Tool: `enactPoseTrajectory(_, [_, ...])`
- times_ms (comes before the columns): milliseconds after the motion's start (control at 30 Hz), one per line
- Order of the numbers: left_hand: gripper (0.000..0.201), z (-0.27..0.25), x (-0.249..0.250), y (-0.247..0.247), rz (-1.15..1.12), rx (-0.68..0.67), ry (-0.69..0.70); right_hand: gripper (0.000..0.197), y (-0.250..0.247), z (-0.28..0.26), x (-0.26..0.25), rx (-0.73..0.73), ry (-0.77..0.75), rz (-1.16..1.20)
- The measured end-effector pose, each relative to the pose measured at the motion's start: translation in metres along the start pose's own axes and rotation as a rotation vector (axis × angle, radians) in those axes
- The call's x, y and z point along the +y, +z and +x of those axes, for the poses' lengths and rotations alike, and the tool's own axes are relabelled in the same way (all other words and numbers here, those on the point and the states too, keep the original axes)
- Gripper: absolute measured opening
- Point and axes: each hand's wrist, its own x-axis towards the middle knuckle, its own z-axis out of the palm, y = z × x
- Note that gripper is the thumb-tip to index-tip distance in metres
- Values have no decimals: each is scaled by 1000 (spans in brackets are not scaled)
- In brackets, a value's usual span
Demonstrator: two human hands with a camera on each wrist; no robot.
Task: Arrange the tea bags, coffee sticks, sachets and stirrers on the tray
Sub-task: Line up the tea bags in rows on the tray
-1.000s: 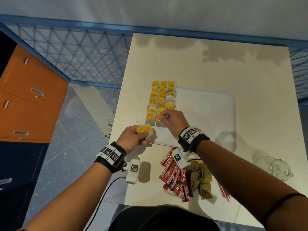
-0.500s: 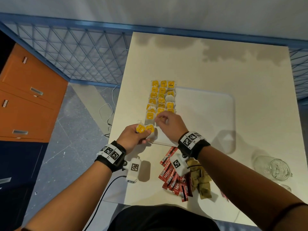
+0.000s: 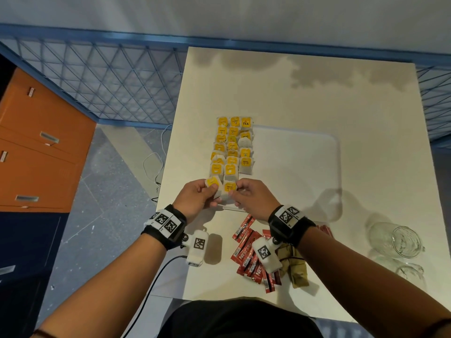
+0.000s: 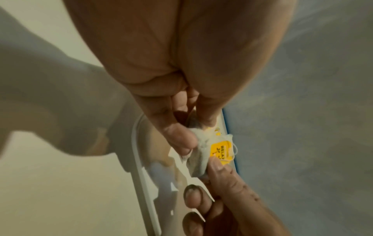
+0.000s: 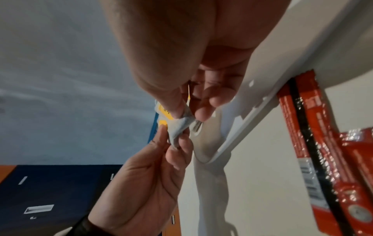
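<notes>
My view: cream counter (image 3: 305, 93) against a pale wall (image 3: 219, 13), blue lattice railing (image 3: 109, 76) behind; orange drawer cabinet (image 3: 36, 142) left, over grey speckled floor (image 3: 105, 203)

Right hand (image 3: 251, 198) off the tea rows (image 3: 231, 147), drawn back toward the body to meet the left hand (image 3: 195, 198) at the tray's (image 3: 305, 167) near-left corner. Now pinches one tea bag (image 3: 229, 187) of the left hand's pair; left keeps the other bag (image 3: 212, 182). One more bag closes the middle row.
</notes>
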Motion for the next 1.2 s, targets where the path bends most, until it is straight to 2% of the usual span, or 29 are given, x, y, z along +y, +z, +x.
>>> enactPoseTrajectory(133, [29,3,2,-1,2,-17,22,17,-13,1,2,54,-55,-146])
enactPoseTrajectory(200, [19,4,5,-1,56,-1,30,16,-23,6,3,124,-75,-245])
enactPoseTrajectory(267, [16,6,9,0,175,32,55,14,-32,11,3,192,-86,-324])
enactPoseTrajectory(400, [28,17,10,3,435,4,123,14,-37,22,6,221,-58,-416])
enactPoseTrajectory(533, [23,30,8,9,626,33,179,10,-34,33,9,263,-16,-441])
enactPoseTrajectory(733, [27,42,18,23,871,133,202,15,-31,41,7,323,8,-451])
enactPoseTrajectory(1000, [32,47,27,28,1025,173,166,18,-36,39,5,323,21,-432])
enactPoseTrajectory(1200, [40,38,31,29,993,183,181,18,-46,21,2,312,3,-407])
